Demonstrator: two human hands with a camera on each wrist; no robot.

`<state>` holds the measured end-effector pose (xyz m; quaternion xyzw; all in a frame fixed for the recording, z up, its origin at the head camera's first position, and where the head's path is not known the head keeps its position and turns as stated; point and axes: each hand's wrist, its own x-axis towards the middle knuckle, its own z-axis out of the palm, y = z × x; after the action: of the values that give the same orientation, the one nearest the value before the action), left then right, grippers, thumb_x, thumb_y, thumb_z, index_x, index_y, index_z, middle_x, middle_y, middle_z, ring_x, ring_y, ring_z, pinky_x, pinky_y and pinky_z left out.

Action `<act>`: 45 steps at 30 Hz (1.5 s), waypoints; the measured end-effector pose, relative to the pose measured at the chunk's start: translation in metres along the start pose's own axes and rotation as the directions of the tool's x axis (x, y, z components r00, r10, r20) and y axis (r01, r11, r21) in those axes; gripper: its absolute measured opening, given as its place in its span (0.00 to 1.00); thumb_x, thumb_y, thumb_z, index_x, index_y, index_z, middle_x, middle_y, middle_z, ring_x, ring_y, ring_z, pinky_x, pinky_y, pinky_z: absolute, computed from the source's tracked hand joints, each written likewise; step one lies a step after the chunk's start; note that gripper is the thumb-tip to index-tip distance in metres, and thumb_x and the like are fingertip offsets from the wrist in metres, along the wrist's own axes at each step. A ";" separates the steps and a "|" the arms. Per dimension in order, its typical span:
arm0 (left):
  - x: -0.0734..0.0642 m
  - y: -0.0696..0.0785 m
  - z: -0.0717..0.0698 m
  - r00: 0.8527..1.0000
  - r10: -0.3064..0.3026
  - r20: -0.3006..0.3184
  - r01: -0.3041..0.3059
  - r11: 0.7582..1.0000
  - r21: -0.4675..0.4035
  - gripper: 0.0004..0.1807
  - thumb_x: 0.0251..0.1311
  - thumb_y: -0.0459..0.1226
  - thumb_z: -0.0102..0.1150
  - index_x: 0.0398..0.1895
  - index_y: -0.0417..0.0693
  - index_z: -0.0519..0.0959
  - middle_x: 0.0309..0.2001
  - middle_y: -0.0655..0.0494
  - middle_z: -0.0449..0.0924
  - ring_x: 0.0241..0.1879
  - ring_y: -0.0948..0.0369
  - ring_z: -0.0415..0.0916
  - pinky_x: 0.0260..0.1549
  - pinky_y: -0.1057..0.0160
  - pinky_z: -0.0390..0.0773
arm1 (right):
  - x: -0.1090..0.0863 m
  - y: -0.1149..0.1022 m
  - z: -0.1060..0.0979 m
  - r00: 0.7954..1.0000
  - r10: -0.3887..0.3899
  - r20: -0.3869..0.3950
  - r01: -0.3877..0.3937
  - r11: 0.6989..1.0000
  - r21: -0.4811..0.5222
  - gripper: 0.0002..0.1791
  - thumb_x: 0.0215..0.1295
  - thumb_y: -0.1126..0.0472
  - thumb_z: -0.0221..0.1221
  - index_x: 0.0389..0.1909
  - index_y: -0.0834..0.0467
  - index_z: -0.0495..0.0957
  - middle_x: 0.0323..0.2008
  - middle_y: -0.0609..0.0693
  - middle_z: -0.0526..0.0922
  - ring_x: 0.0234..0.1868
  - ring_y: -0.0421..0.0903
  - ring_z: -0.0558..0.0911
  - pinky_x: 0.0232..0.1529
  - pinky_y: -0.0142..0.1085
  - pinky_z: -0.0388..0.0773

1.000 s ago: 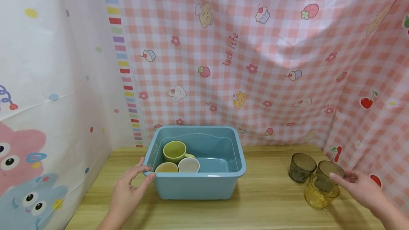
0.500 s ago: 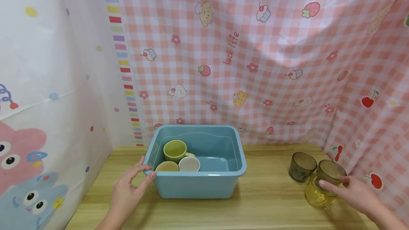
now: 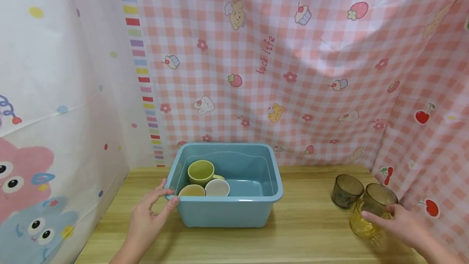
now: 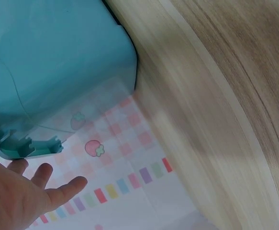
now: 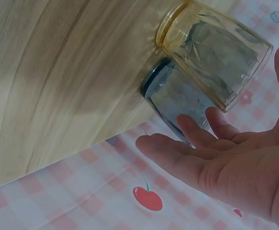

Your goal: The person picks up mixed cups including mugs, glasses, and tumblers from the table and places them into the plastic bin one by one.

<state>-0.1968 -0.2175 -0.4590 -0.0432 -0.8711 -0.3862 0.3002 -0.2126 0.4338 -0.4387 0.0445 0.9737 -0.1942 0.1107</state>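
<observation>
My left hand (image 3: 148, 211) rests at the front left corner of a light blue plastic bin (image 3: 225, 213), thumb against its front and a finger at the rim. Seen in the left wrist view, that hand's fingers are spread below the bin's rim. My right hand (image 3: 404, 225) is beside a yellow glass (image 3: 360, 224), its thumb in front of it. A smoky dark glass (image 3: 381, 191) overlaps the yellow one in the head view. Another dark glass (image 3: 347, 192) stands just left. In the right wrist view the right hand (image 5: 235, 167) has extended fingers near the glasses.
Inside the bin sit a green mug (image 3: 200, 172), a pale yellow cup (image 3: 192, 190) and a white cup (image 3: 217, 188). Everything stands on a wooden tabletop (image 3: 304, 231). A pink checked curtain (image 3: 264, 93) hangs behind, with more cloth at both sides.
My right hand has moved a little left and toward me, its thumb passing from the dark glass to in front of the yellow glass. The left hand and bin stay put.
</observation>
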 end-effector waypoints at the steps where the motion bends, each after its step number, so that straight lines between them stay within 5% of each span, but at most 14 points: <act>1: 0.000 0.000 0.000 1.000 -0.001 -0.001 0.001 1.000 0.002 0.10 0.63 0.43 0.77 0.45 0.56 0.88 0.68 0.52 0.84 0.68 0.47 0.81 0.64 0.85 0.59 | 0.000 -0.001 0.001 1.000 0.005 0.009 -0.005 1.000 0.012 0.61 0.76 0.26 0.50 0.66 0.88 0.60 0.63 0.88 0.70 0.61 0.83 0.75 0.52 0.63 0.82; 6: 0.000 -0.001 0.001 1.000 -0.006 -0.002 0.006 1.000 0.006 0.10 0.63 0.43 0.78 0.45 0.56 0.88 0.68 0.52 0.84 0.69 0.48 0.81 0.65 0.81 0.62 | 0.003 -0.003 0.005 0.999 0.022 0.032 -0.023 0.999 0.028 0.62 0.76 0.26 0.50 0.66 0.89 0.59 0.64 0.89 0.68 0.63 0.84 0.73 0.55 0.65 0.81; 12: 0.000 -0.001 0.001 1.000 -0.005 -0.006 0.005 1.000 0.000 0.10 0.63 0.43 0.78 0.45 0.56 0.88 0.68 0.53 0.84 0.68 0.47 0.80 0.62 0.88 0.56 | 0.007 -0.003 0.007 0.998 0.036 0.059 -0.037 0.999 0.023 0.64 0.73 0.24 0.51 0.66 0.90 0.59 0.63 0.90 0.69 0.59 0.82 0.77 0.50 0.61 0.83; 19: 0.000 0.000 0.000 1.000 -0.019 0.008 0.019 1.000 0.008 0.11 0.64 0.44 0.77 0.47 0.55 0.88 0.69 0.54 0.83 0.70 0.48 0.80 0.65 0.81 0.62 | 0.007 -0.003 0.009 0.996 0.066 0.062 -0.067 0.998 0.012 0.67 0.70 0.22 0.54 0.65 0.89 0.56 0.62 0.90 0.69 0.56 0.80 0.79 0.47 0.59 0.83; 31: 0.000 0.000 0.000 1.000 -0.012 0.004 0.012 1.000 -0.017 0.11 0.64 0.43 0.77 0.46 0.51 0.88 0.69 0.52 0.83 0.69 0.44 0.80 0.61 0.90 0.56 | 0.007 -0.004 0.012 0.998 0.052 0.032 -0.052 0.999 -0.009 0.67 0.68 0.23 0.58 0.65 0.89 0.56 0.63 0.90 0.67 0.59 0.84 0.76 0.49 0.61 0.82; 45: 0.000 0.002 0.000 1.000 -0.016 0.002 0.016 1.000 -0.014 0.11 0.64 0.43 0.77 0.46 0.53 0.88 0.68 0.52 0.84 0.69 0.46 0.80 0.62 0.89 0.57 | 0.011 0.000 0.028 0.985 -0.044 -0.164 0.052 0.998 0.045 0.55 0.67 0.31 0.66 0.58 0.86 0.69 0.55 0.88 0.77 0.51 0.74 0.85 0.48 0.61 0.84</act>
<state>-0.1959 -0.2165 -0.4576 -0.0388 -0.8690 -0.3947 0.2960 -0.2178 0.4235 -0.4668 0.0397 0.9751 -0.2165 0.0249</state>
